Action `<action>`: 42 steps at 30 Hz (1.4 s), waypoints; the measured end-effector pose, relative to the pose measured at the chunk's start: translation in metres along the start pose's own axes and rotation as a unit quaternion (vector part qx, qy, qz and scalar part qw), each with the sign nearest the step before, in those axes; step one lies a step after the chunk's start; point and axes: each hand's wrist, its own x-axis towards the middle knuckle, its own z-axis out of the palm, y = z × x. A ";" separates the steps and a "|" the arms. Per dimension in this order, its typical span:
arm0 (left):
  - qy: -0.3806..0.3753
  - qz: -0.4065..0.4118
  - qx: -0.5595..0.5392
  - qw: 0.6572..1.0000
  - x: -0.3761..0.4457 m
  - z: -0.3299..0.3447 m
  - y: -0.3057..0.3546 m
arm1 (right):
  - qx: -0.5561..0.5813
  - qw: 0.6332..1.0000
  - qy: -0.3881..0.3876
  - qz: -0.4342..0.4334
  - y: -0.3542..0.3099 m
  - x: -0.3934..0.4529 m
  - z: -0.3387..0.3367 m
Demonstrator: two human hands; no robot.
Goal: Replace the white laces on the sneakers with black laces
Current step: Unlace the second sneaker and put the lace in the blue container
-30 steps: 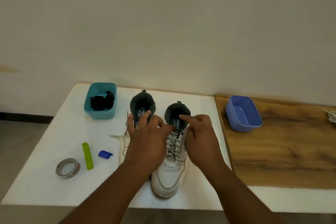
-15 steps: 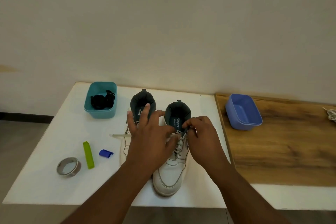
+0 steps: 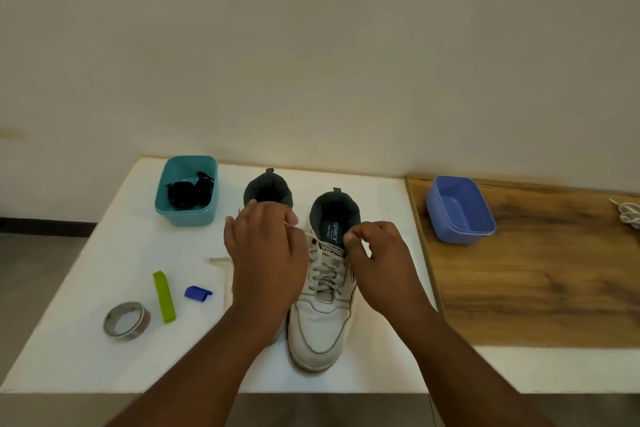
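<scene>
Head view: our left hand (image 3: 266, 253) and right hand (image 3: 375, 253) each pinch white lace (image 3: 325, 270) ends atop the right sneaker (image 3: 320, 322) mid-table. Lace looks soft, limp; we'd grip near eyelets.

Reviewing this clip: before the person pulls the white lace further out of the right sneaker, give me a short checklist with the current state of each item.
1. Left hand holds a lace end: ok, its fingertips pinch a white strand near the top eyelets.
2. Right hand holds the other lace end: cannot tell, its fingers curl at the tongue but what they hold is hidden.
3. Right sneaker flat on the white table: ok.
4. White lace out of the lower eyelets: not ok, it is threaded there.
5. Black laces ready: ok, in the teal bin.
6. Blue bin free for old laces: ok, nothing shows inside.
</scene>
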 end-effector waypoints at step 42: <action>0.028 -0.166 -0.172 0.971 0.005 -0.035 0.011 | -0.200 0.973 0.115 -0.023 -0.002 -0.007 -0.005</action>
